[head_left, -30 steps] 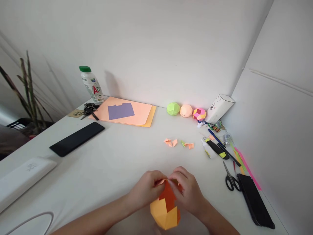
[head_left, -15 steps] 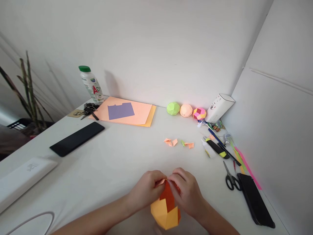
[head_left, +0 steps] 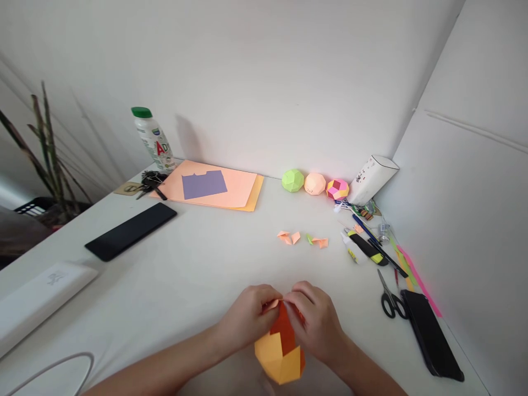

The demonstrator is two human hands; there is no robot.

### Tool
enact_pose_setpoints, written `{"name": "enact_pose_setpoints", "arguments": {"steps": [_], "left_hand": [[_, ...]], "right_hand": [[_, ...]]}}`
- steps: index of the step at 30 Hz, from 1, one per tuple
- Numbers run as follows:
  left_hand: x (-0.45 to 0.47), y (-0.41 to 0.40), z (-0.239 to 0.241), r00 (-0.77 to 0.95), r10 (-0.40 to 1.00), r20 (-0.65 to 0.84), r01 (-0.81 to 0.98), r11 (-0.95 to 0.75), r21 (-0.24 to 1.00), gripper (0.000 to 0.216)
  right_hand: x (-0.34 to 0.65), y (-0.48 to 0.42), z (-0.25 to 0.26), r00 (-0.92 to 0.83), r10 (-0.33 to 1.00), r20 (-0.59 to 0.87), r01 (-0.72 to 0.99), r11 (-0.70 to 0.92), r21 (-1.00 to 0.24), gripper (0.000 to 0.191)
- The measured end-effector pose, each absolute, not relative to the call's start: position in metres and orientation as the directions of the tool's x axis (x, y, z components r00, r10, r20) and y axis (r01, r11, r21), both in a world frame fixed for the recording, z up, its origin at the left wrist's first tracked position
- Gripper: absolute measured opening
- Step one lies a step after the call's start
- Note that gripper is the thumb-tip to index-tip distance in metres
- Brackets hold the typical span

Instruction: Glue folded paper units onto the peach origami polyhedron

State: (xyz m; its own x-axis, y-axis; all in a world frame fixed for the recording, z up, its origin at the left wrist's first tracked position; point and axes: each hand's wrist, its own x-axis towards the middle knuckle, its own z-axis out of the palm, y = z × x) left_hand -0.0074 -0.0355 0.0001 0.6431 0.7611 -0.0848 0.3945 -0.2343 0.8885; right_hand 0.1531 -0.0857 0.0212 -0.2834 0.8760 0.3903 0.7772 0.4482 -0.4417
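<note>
Both hands meet at the near edge of the white table (head_left: 198, 275), and together they hold an orange paper ball (head_left: 280, 352) made of folded pieces. The left hand (head_left: 247, 319) grips the top of the paper ball from its left side, with a small pale piece pinched between the fingers, and the right hand (head_left: 315, 322) grips the same top from the right side, fingertips closed on the dark orange part. The lower part of the paper ball looks finished, with flat yellow-orange faces joined together, but the top, between the fingers, seems still open, so I judge the work is more than half done and the last pieces remain to be put in. Beyond the paper ball, further on the table, lie the small folded pieces (head_left: 303, 240); I count about four, though they are small and partly touching. Far behind the paper ball, against the wall, stand three finished balls: a green ball (head_left: 292, 180), a peach ball (head_left: 314, 183) and a pink and yellow ball (head_left: 337, 189). To the right of the paper ball there is one pair of scissors (head_left: 390, 300) and one black phone (head_left: 431, 341). To the left and far from the paper ball I see a second black phone (head_left: 131, 231), one stack of paper sheets (head_left: 218, 190) and one bottle (head_left: 152, 140).
</note>
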Motion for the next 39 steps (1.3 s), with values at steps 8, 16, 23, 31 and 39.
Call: {"name": "enact_pose_setpoints", "arguments": {"steps": [8, 16, 23, 31, 39], "left_hand": [[-0.007, -0.036, 0.002, 0.636, 0.766, -0.092, 0.401, -0.227, 0.887, 0.019], [-0.007, -0.036, 0.002, 0.636, 0.767, -0.079, 0.402, -0.243, 0.883, 0.018], [-0.008, -0.036, 0.003, 0.643, 0.76, -0.098, 0.391, -0.216, 0.895, 0.014], [-0.007, -0.038, 0.009, 0.651, 0.736, -0.183, 0.375, -0.103, 0.921, 0.016], [-0.014, -0.033, 0.017, 0.737, 0.584, -0.339, 0.249, 0.23, 0.941, 0.028]], "right_hand": [[0.153, -0.087, 0.023, -0.289, 0.875, 0.389, 0.78, 0.451, -0.435, 0.021], [0.153, -0.086, 0.022, -0.286, 0.871, 0.399, 0.784, 0.452, -0.425, 0.021], [0.153, -0.086, 0.022, -0.274, 0.871, 0.408, 0.791, 0.445, -0.42, 0.02], [0.153, -0.088, 0.022, -0.308, 0.86, 0.407, 0.797, 0.467, -0.384, 0.022], [0.156, -0.087, 0.02, -0.325, 0.851, 0.412, 0.794, 0.482, -0.37, 0.023]]}}
